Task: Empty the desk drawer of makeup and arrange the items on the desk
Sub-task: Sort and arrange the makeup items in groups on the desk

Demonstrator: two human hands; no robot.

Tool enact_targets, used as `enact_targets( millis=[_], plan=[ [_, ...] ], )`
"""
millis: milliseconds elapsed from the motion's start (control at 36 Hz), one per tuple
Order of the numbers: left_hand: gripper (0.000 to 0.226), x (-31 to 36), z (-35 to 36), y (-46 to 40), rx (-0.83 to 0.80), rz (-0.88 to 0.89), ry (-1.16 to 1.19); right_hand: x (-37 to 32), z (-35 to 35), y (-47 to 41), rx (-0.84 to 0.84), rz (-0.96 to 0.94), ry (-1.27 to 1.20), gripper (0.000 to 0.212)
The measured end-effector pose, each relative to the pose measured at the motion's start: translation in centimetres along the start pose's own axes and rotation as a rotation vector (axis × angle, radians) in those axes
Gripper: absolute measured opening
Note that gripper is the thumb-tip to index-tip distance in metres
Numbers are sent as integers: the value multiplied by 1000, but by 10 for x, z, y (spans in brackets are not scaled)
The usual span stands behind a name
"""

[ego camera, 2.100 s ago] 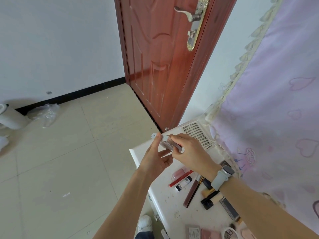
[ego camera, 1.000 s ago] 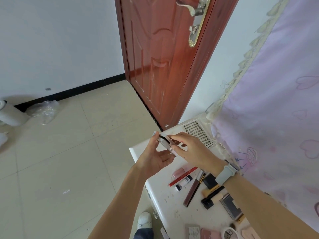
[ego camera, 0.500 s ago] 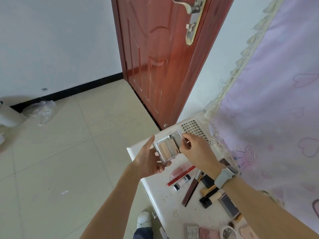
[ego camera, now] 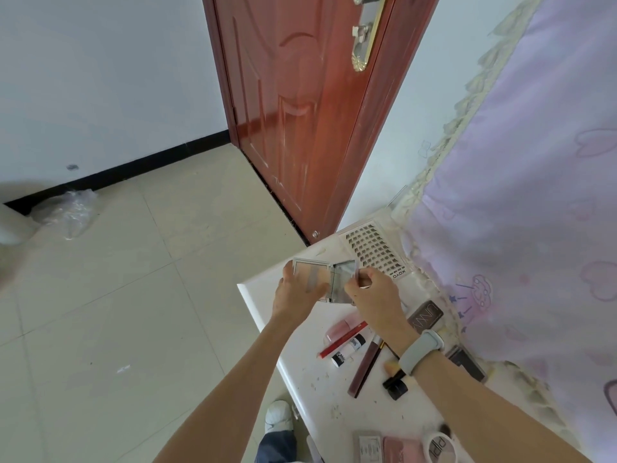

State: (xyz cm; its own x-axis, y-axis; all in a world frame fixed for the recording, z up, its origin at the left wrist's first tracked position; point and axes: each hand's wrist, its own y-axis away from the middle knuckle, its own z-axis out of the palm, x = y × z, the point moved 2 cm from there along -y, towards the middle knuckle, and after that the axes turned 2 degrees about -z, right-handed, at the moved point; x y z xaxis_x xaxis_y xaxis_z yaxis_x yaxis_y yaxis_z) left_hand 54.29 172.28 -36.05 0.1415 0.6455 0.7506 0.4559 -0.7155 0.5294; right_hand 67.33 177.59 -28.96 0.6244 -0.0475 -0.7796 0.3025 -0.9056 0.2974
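Hands meet above the far end of the white tabletop (ego camera: pixel 302 379), both on an opened compact palette (ego camera: pixel 322 279). The left hand (ego camera: pixel 295 294) grips the pan half from below, fingers curled around its edge, and the right hand (ego camera: pixel 375 295) pinches the mirrored lid half, which is swung out to the right. The palette hangs in the air over the tabletop, just in front of a white tray of false lashes (ego camera: pixel 375 250) lying by the purple curtain (ego camera: pixel 521 202).

Below the hands, on the tabletop, lie a pink tube (ego camera: pixel 342 325), a red pencil (ego camera: pixel 340 340), a small white tube with a black cap (ego camera: pixel 347 350) and a long dark lip gloss (ego camera: pixel 365 367), close together. A brown palette (ego camera: pixel 425 319) sits near the curtain. A pale watch (ego camera: pixel 420 350) is on the right wrist.
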Motion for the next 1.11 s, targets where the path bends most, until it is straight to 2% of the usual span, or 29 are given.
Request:
enact_targets(
  millis=[83, 194, 278, 361, 472, 667, 722, 806, 944, 1028, 1111],
  plan=[
    [84, -3, -1, -5, -8, -33, 47, 3, -2, -1, 3, 79, -70, 6],
    [89, -3, -1, -12, -14, 3, -33, 10, 3, -5, 3, 174, -137, 11],
    [86, -1, 0, -19, 14, 75, -86, 17, 7, -9, 33, 263, -174, 25],
    [71, 0, 0, -22, 93, 208, -180, 23, 10, -16, 73, 358, -254, 29],
    [57, -2, 4, -21, 154, 342, -363, 28, 13, -24, 123, 480, -366, 27],
    [58, -5, 16, -29, 30, 383, -649, 34, 16, -28, 155, 683, -541, 12],
    [55, -3, 19, -29, 33, 461, -737, 34, 18, -27, 164, 704, -556, 11],
    [51, -8, 23, -30, 16, 556, -839, 33, 21, -28, 185, 722, -581, 24],
    [61, -22, 25, -31, 43, 719, -946, 39, 18, -31, 138, 744, -634, 19],
    [68, -23, 26, -34, 70, 756, -1012, 43, 17, -32, 109, 723, -703, 18],
    [67, -18, 29, -34, 40, 721, -1009, 44, 15, -32, 98, 709, -730, 16]
  ],
)
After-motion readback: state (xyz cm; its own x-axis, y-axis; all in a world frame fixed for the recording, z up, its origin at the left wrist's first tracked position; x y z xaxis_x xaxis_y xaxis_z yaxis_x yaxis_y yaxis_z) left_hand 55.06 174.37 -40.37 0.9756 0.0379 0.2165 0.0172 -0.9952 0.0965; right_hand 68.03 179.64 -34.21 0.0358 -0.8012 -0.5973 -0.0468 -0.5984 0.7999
